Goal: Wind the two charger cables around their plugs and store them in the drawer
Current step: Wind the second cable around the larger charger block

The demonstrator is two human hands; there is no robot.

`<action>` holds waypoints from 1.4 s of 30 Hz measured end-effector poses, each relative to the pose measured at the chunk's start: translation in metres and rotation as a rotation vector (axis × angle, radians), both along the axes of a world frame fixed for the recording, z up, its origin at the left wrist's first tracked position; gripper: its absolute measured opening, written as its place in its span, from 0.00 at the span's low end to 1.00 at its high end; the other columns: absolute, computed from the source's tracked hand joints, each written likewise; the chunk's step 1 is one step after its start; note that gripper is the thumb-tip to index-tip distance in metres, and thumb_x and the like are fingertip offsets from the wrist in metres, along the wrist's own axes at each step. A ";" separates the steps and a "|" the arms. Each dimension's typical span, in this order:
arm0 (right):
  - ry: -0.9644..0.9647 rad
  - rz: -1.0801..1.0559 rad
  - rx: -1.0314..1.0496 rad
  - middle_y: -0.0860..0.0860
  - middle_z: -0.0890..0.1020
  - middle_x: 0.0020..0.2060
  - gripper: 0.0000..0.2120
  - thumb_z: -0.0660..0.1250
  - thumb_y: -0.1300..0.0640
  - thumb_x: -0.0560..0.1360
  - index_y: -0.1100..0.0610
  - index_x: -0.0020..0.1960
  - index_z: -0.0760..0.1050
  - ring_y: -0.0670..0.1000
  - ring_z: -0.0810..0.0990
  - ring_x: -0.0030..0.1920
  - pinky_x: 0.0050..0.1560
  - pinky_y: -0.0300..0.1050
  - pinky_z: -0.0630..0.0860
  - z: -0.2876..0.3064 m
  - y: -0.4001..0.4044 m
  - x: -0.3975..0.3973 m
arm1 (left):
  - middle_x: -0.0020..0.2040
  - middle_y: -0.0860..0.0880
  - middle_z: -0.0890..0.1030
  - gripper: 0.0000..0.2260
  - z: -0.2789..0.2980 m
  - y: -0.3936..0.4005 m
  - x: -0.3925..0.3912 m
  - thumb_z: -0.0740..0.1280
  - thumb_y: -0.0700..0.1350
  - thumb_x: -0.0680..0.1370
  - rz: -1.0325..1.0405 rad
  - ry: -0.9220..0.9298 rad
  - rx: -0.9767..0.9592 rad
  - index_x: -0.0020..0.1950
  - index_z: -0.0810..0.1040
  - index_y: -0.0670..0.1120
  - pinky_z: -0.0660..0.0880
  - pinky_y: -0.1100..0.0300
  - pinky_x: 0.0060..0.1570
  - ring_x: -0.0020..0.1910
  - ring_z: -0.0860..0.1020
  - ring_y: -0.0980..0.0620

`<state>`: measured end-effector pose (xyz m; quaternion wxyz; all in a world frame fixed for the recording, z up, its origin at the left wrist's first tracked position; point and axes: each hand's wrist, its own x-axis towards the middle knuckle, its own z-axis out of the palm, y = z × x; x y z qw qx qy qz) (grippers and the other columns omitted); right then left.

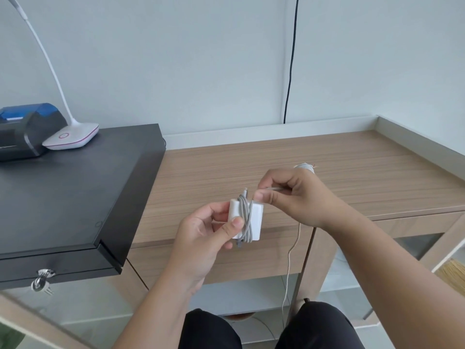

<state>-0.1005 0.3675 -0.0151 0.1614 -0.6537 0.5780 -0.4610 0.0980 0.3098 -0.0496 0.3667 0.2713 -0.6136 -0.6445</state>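
A wooden desk [327,157] with a raised pale rim along its back and right edge runs beneath both hands. On its left end sits a black cash-drawer box [70,197], with keys [41,280] hanging from the lock on its front face. On top of that box stand a white lamp base [71,138] with a pink ring (its thin white neck curves up and is cut off by the upper left corner) and a black and blue device [27,129], cut off by the left edge. A black cord [290,71] hangs down the wall behind the desk.

The left hand [208,230] grips a white charger plug [251,220], thumb pressed on its front, held in the air just in front of the desk's edge. Several turns of grey cable [245,217] already wrap around the plug's middle. The right hand [289,195] pinches the free run of that cable just beside the plug's top, fingers curled round it. A thin white cable [289,263] hangs down below the right wrist toward the floor; where it ends cannot be made out.

Behind the right hand, on the desk, a small pale wound bundle [305,167] peeks out, mostly hidden by the knuckles, so what it is stays unclear. At the right edge an opened desk drawer [450,250] is only partly in view.
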 end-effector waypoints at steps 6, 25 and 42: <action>-0.284 0.161 0.066 0.42 0.71 0.23 0.17 0.62 0.60 0.79 0.55 0.31 0.70 0.38 0.68 0.25 0.30 0.27 0.64 -0.016 -0.008 0.011 | 0.47 0.46 0.83 0.24 -0.008 -0.003 0.002 0.81 0.53 0.62 -0.153 0.106 0.152 0.54 0.84 0.45 0.76 0.63 0.37 0.42 0.80 0.52; 0.349 -0.157 0.222 0.48 0.75 0.29 0.12 0.55 0.48 0.81 0.52 0.47 0.74 0.55 0.76 0.33 0.37 0.52 0.76 -0.042 0.020 0.054 | 0.47 0.48 0.85 0.15 -0.007 -0.005 -0.020 0.73 0.37 0.70 0.296 0.291 0.173 0.55 0.79 0.41 0.79 0.63 0.43 0.45 0.84 0.54; 0.311 0.028 -0.049 0.48 0.79 0.30 0.08 0.66 0.53 0.76 0.54 0.41 0.79 0.49 0.75 0.31 0.33 0.44 0.72 0.008 0.010 0.019 | 0.57 0.47 0.82 0.18 -0.012 -0.005 -0.008 0.70 0.52 0.74 0.134 0.030 -0.266 0.62 0.76 0.52 0.80 0.55 0.50 0.54 0.82 0.49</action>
